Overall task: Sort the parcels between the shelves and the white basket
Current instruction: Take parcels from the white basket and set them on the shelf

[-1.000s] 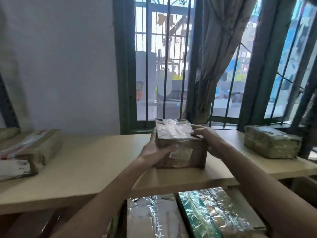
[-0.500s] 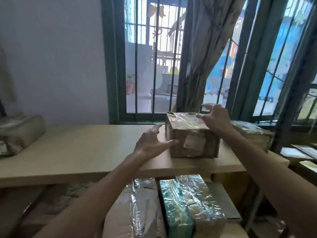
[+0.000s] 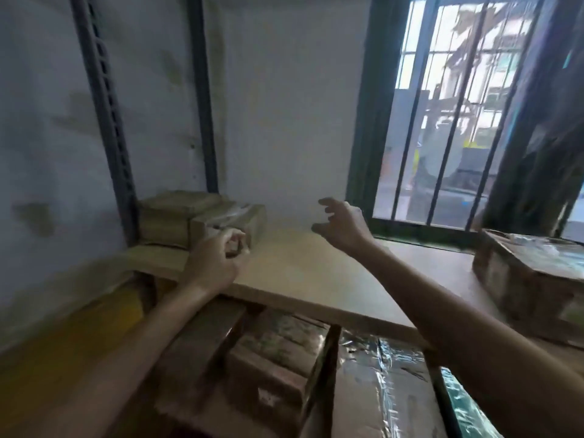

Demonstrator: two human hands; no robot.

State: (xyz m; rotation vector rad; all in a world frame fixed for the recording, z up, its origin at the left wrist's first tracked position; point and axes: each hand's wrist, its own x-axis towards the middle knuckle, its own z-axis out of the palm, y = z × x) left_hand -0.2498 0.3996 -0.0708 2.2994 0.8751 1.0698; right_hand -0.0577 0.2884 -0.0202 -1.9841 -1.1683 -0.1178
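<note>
below the front edge of the top shelf board (image 3: 316, 270), nearest to us, a brown parcel (image 3: 278, 361) and a film-wrapped parcel (image 3: 382, 403) lie packed close on the lower level. we judge them to be stock already sorted, since they sit side against side. above them both our forearms reach over the board. our left hand (image 3: 218, 260) is over the board's left part with its fingers curled, right at the near corner of a taped parcel (image 3: 227, 221). the frame is smeared, so we cannot tell whether the hand pinches that corner or merely closes beside it. our right hand (image 3: 343, 227) hangs over the middle of the board with fingers spread wide and nothing in them, apart from every parcel. it is likely held ready to take the other side of the taped parcel, since a two-handed lift suits a boxy load. that parcel rests toward the far left corner, touching a low stack of parcels (image 3: 177, 213) pushed up beside the upright post (image 3: 109, 128), tucked out of the way of the reach. at the right edge another taped box (image 3: 531, 276) stands well apart from both hands. behind the board rise the pale wall (image 3: 284, 105) and the barred window (image 3: 458, 121). the white basket is not in view.
</note>
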